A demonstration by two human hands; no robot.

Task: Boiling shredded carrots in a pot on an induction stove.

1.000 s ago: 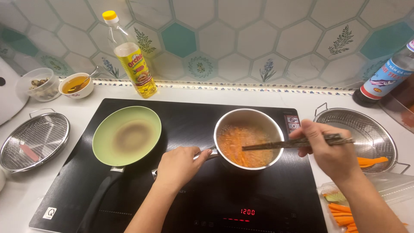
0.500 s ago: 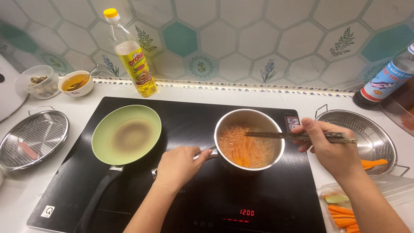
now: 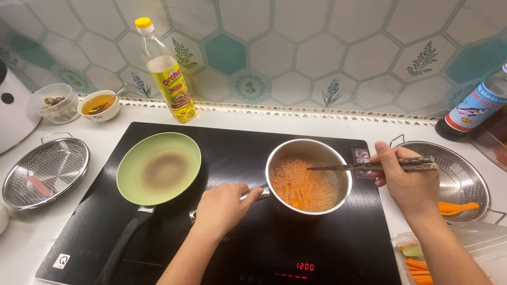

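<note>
The left hand (image 3: 222,208) is closed around the handle of a steel saucepan (image 3: 309,177), which sits on the black induction cooktop (image 3: 232,153) just to that hand's right. The right hand (image 3: 406,179), on the pan's far side from the left, grips a pair of dark chopsticks (image 3: 369,167) whose tips reach over the bubbling orange carrot strips (image 3: 303,187) in the pan. Near the right wrist lies a clear tray of carrot sticks (image 3: 417,264). Just beyond the right hand is a metal colander (image 3: 462,179) holding a few carrot pieces. To the left of the left hand sits a green frying pan (image 3: 158,168). Farther back stand a bottle of cooking oil (image 3: 166,74) and a small sauce bowl (image 3: 98,104).
</note>
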